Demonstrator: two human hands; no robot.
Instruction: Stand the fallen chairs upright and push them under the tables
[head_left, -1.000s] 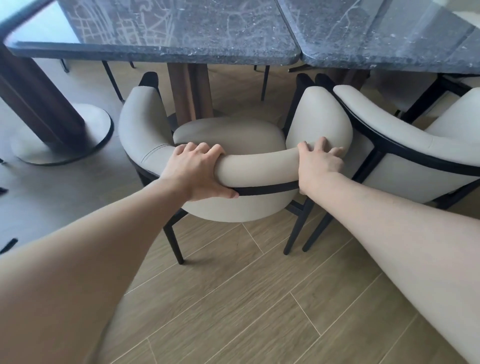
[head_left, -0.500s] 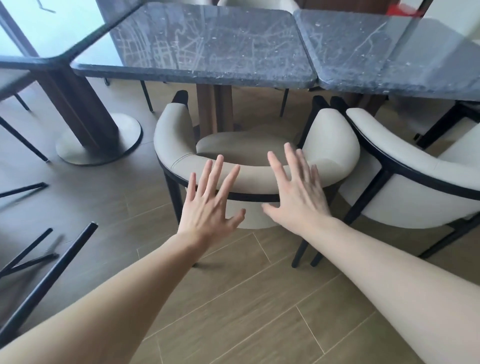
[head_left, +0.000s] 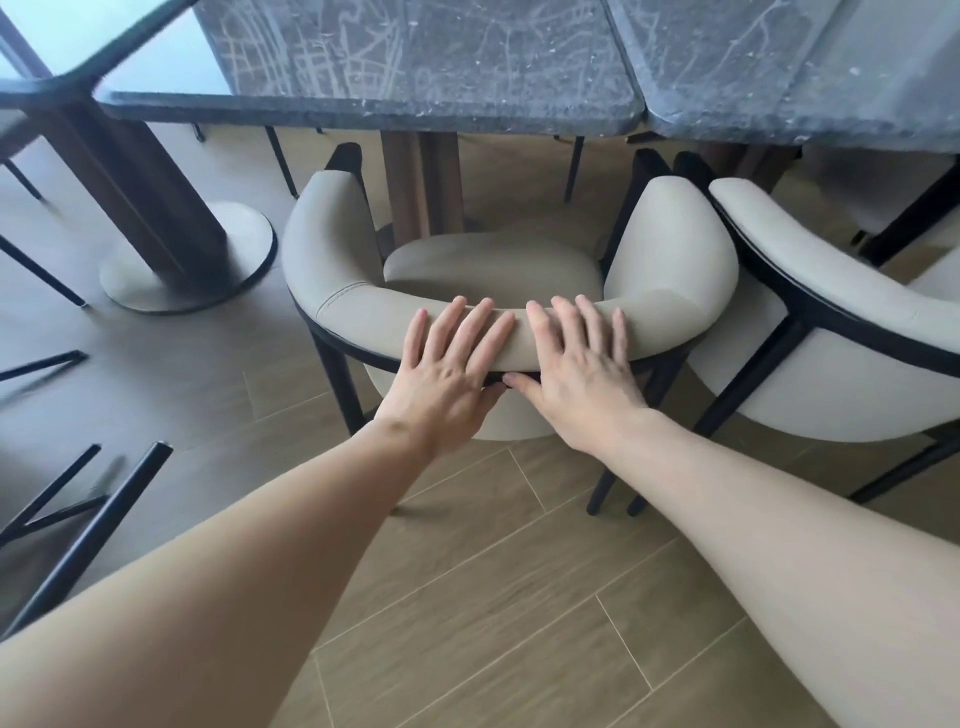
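left hand (head_left: 447, 374) flat | right hand (head_left: 582, 364) flat | chair (head_left: 670, 260) backrest | unlabelled

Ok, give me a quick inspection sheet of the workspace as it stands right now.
Surface: wood-look plank floor; dark marble tabletops set edge to edge.
Job's things: beige chair upright, seat partly under the table edge, backrest outside it. Neighbouring beige chair upright on the right, close beside it. Black chair legs slanting at lower left, possibly a fallen chair; the rest is out of frame.
Clutter: nothing seen.
Hands: left hand and right hand lie flat, fingers spread, on the backrest's padded top, side by side, not gripping.
Cables: nothing seen.
Surroundings: pedestal table base at left; more chair legs beyond the table.
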